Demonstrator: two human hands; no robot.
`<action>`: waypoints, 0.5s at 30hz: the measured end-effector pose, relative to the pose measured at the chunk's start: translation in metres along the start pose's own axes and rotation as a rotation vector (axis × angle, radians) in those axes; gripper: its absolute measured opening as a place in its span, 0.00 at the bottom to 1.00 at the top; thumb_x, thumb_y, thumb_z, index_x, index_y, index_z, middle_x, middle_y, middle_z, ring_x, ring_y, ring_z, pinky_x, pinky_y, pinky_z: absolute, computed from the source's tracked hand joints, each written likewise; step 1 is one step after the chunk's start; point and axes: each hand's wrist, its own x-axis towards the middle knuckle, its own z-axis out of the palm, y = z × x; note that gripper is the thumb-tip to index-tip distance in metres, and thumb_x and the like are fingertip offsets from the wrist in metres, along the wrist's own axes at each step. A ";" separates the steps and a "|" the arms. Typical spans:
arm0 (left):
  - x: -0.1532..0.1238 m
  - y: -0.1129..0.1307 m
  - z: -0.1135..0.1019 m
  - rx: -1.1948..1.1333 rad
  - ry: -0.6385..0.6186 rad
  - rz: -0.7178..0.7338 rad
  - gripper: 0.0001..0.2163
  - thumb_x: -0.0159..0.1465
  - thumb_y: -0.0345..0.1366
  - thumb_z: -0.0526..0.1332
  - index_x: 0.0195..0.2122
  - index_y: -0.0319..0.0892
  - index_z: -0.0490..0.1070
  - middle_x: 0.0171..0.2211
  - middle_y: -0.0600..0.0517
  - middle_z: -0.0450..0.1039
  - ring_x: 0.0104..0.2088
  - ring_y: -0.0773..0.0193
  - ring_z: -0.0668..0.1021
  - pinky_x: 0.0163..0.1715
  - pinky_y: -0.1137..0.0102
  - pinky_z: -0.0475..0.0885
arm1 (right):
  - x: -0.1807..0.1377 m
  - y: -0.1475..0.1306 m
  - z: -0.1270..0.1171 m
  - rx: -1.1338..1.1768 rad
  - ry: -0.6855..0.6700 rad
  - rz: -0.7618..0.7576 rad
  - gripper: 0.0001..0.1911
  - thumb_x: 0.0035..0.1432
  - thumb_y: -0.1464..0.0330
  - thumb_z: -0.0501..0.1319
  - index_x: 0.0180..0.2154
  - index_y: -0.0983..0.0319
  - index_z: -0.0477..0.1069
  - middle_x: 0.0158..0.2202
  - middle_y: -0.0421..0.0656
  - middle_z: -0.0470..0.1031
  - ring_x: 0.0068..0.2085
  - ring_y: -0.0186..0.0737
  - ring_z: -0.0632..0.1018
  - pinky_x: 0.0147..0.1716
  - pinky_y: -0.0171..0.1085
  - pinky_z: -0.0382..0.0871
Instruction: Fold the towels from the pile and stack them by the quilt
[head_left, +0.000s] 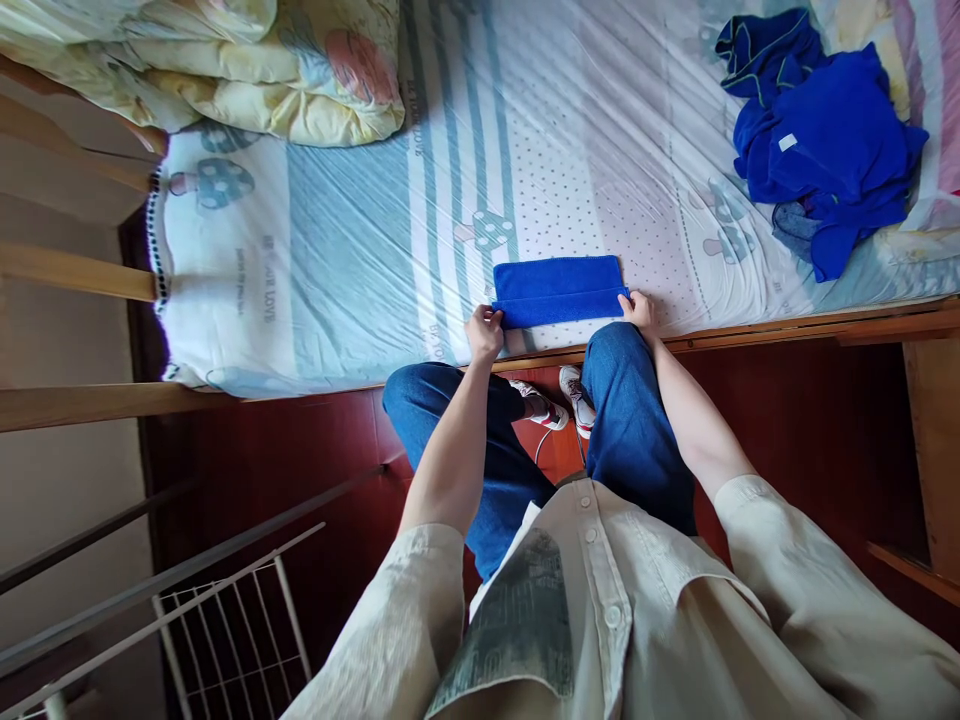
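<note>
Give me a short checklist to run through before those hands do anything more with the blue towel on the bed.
1. Grip on both sides: left hand pinches the near left corner of the blue towel and right hand holds the near right corner. Ok.
2. Towel flat, edges lined up: it looks even. Ok.
3. Surface underneath: the bed sheet lies smooth around the towel. Ok.
4. Room beyond the towel: the pile of blue cloths and the quilt lie well apart from it. Ok.
5. Number of layers already folded: cannot tell.
</note>
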 end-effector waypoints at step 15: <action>-0.002 0.002 0.000 -0.013 0.012 0.004 0.06 0.67 0.36 0.59 0.41 0.43 0.73 0.41 0.44 0.81 0.43 0.55 0.82 0.50 0.63 0.74 | 0.002 0.003 0.002 -0.019 -0.013 0.008 0.19 0.72 0.52 0.58 0.35 0.59 0.73 0.34 0.49 0.77 0.41 0.51 0.75 0.45 0.43 0.68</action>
